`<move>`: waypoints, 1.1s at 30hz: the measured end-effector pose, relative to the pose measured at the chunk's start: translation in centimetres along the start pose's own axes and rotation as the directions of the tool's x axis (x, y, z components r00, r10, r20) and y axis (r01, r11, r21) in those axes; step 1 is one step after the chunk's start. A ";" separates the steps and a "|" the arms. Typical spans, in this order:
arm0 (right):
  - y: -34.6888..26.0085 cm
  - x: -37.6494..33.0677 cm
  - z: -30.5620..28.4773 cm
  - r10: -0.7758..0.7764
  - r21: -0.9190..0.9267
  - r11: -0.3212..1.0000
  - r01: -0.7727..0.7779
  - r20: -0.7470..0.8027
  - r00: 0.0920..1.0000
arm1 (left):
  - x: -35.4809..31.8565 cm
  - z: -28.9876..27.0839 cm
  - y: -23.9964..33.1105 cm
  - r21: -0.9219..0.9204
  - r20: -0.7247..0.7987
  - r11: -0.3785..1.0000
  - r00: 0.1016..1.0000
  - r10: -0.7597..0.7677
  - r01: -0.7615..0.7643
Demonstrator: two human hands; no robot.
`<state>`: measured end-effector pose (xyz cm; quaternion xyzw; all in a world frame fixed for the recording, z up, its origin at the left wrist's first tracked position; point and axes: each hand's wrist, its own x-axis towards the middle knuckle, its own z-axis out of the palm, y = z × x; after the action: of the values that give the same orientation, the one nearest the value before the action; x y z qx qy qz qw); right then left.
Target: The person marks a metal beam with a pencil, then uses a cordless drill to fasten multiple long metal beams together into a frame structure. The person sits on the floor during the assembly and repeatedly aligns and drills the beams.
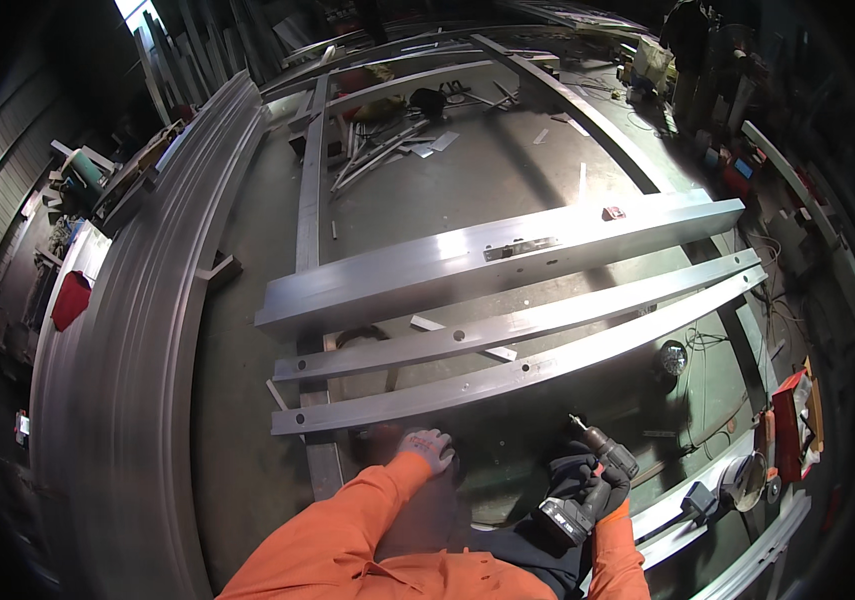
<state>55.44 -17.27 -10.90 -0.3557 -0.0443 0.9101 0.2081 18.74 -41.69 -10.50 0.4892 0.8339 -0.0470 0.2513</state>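
Observation:
My right hand (607, 488), in a dark glove, is wrapped round the grip of a cordless drill (611, 453). The drill's bit points up and to the left, toward the nearest metal bar, and its battery is at the bottom. My left hand (429, 450), in a light grey glove, is just below that bar (447, 391), apart from it. Its fingers are curled together; whatever they may hold is hidden. A second drilled bar (537, 318) lies behind the first. Farther back is a wide metal profile (427, 282) with a slotted cutout.
The bars rest across two long rails (312, 200). Stacked long profiles (137, 330) run along the left. A round shiny lamp (670, 358) and cables are on the floor at right, near a red box (793, 425) and an angle grinder (744, 482). Offcuts (382, 155) lie farther off.

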 end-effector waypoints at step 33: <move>-6.4 3.6 12.9 0.322 -0.147 0.945 -0.293 0.261 0.910 | 2.5 0.6 5.2 -0.244 -0.114 0.851 0.858 -0.501 0.465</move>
<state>46.70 -9.17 -2.09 -0.2356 -0.0643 0.9691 0.0349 22.28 -37.20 -11.29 0.2365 0.9490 0.0211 0.2075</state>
